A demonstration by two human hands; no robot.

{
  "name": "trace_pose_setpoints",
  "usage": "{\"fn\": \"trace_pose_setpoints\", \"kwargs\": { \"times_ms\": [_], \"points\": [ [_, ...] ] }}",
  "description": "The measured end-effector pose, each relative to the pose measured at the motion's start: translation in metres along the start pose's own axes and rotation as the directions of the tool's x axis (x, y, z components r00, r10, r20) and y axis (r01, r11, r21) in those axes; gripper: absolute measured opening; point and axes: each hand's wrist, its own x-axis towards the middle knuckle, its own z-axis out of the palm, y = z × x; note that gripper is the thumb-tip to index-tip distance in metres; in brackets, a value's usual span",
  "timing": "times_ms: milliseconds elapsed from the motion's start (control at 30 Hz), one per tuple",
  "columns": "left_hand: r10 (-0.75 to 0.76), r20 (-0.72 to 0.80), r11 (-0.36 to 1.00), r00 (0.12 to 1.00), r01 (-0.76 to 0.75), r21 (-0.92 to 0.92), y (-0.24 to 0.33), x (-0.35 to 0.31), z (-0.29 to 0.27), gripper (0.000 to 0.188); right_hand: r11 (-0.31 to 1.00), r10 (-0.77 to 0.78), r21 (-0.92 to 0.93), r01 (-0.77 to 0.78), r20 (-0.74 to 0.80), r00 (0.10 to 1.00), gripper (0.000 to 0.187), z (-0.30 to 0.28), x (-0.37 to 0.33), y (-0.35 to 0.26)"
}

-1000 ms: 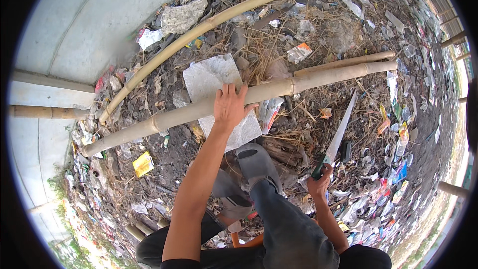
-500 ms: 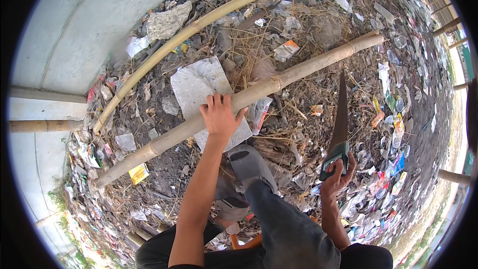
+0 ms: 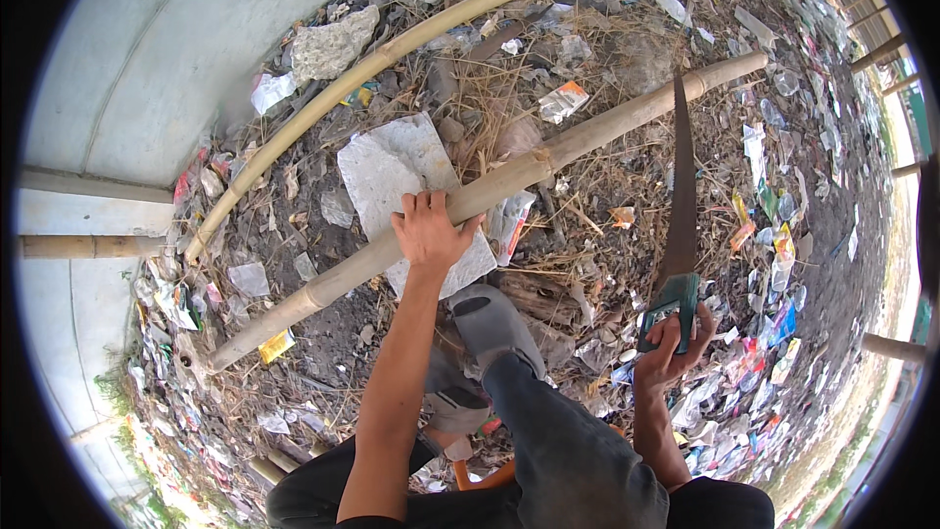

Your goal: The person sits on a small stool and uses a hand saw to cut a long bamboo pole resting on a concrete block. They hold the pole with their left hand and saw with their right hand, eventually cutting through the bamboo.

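A bamboo pole [image 3: 587, 142] lies slantwise, rising toward the far right, across a flat pale stone slab [image 3: 392, 162]. My left hand [image 3: 431, 232] grips the pole over the slab, fingers curled on its far side and thumb spread along it. In my right hand [image 3: 676, 338] is a handsaw [image 3: 682, 196] with a green handle and a dark, tapering blade. The blade points away from me, and its tip end overlaps the pole near a node toward the right end. Whether the teeth touch the bamboo, I cannot tell. My grey shoe [image 3: 494, 328] is close to the slab's near edge.
A longer bamboo pole [image 3: 392, 47] curves along the far side. Litter and dry straw cover the ground, with a rough stone chunk [image 3: 333, 44] beyond. A pale wall [image 3: 147, 69] stands at the left; an orange object [image 3: 485, 476] shows beneath me.
The pole has slid a little to the right along its length. The saw has moved farther away from me, bringing its tip end over the pole. My left hand stays on the pole.
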Motion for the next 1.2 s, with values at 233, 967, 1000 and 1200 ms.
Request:
{"fn": "trace_pose_setpoints", "kwargs": {
  "times_ms": [233,967,1000,1200],
  "points": [
    [0.047,-0.048,0.999,0.998,-0.046,0.030,0.000,0.000,0.001,0.060,1.000,0.006,-0.002,-0.006,0.064,0.998,0.037,-0.006,-0.006,0.020],
    [0.286,-0.006,0.958,0.958,-0.286,0.002,-0.023,0.036,-0.010,0.056,0.996,0.068,0.005,-0.085,0.561,0.825,0.035,0.031,-0.040,0.000],
    [0.240,0.029,0.971,0.970,-0.239,-0.020,-0.016,0.040,-0.014,0.057,0.995,0.076,0.003,-0.095,0.564,0.822,0.035,0.032,-0.042,0.001],
    [0.110,0.247,0.982,0.963,-0.144,0.122,-0.004,0.057,-0.018,0.072,0.983,0.170,-0.070,-0.171,0.702,0.692,0.040,0.037,-0.031,-0.009]
  ]
}}
